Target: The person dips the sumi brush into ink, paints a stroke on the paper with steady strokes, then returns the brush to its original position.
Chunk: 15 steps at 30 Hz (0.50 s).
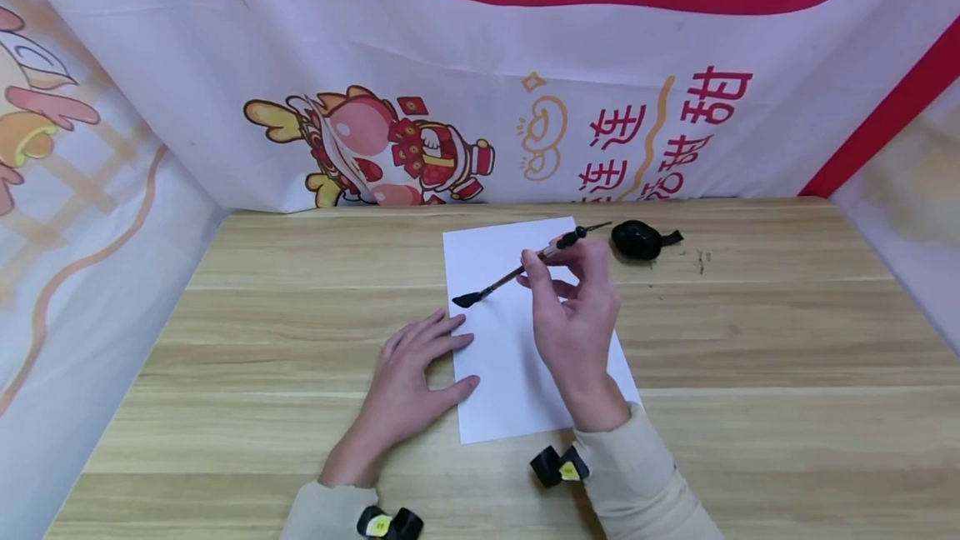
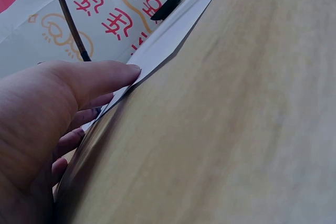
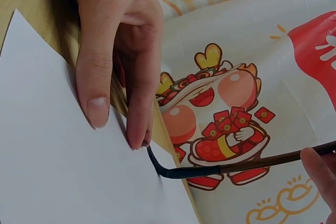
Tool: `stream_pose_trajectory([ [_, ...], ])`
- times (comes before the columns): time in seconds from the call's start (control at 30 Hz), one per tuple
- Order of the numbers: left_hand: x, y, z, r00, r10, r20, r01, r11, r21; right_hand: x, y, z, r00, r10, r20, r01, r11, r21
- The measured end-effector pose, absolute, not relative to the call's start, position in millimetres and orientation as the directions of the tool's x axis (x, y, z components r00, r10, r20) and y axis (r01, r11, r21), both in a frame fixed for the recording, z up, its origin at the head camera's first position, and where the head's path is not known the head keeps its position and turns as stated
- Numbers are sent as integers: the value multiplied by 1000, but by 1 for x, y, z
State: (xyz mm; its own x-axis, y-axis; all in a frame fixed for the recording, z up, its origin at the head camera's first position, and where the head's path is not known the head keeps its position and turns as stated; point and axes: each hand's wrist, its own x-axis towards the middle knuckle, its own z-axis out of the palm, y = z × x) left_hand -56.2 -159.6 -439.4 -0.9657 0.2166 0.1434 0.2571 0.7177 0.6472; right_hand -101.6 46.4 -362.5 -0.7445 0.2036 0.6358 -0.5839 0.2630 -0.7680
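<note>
My right hand (image 1: 573, 307) pinches a writing brush (image 1: 513, 275) with thumb and fingers, its black bristles down over the upper left of a white sheet of paper (image 1: 510, 373). In the right wrist view the brush's bristles (image 3: 189, 172) are bent at the tip near the paper's edge; whether they touch the paper is hard to tell. My left hand (image 1: 408, 377) lies with spread fingers along the sheet's left edge, its thumb and fingertips on the paper. In the left wrist view, the brush handle (image 2: 71, 22) shows beyond that hand.
A black rounded object with a short tab (image 1: 636, 240) sits right of the paper's top, with small dark specks (image 1: 701, 262) beside it. The wooden table (image 1: 750, 340) meets a printed cloth backdrop (image 1: 450, 32) at the back. Each sleeve carries a small black camera.
</note>
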Motion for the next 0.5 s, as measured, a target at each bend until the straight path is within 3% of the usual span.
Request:
stream_pose_trajectory([
  [0.5, -57, -160, -441, -964, 216, 156, 265, 718, 643, -102, 47, -361, -718, 218, 661, -606, 272, -748],
])
